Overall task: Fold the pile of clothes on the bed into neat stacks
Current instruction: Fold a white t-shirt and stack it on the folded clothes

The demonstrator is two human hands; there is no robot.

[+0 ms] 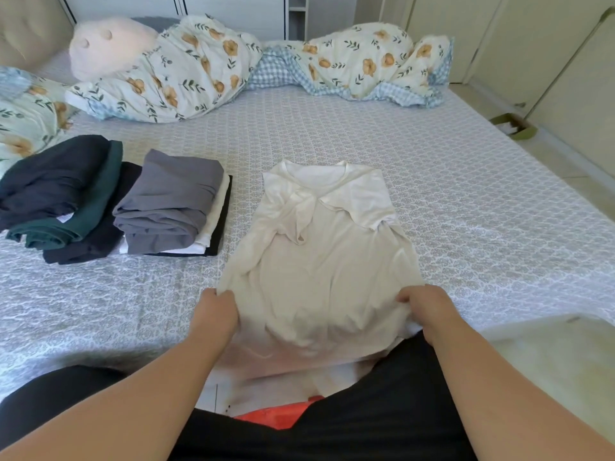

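Two folded stacks are sitting side by side on the bed sheet (432,181) in the head view, left of centre. One stack (63,194) is showing three garments: a navy piece on top, a dark green one under it and a black one at the bottom. Its neighbour, the grey-topped stack (173,207), is also showing three layers, grey over white over black, and is touching the first along its edge. One cream shirt (319,241) is lying spread out in the middle of the bed, collar pointing away from the person, both sleeves folded in across the chest. Two bare hands are holding its near hem. Left hand (218,312) is gripping the left corner, fingers curled into the cloth with the thumb on top. Right hand (429,309) is gripping the right corner likewise, fingers bunched and tucked under the fabric. One floral duvet (213,68) is lying crumpled along the far side, with one pale plush toy (109,44) resting on it.
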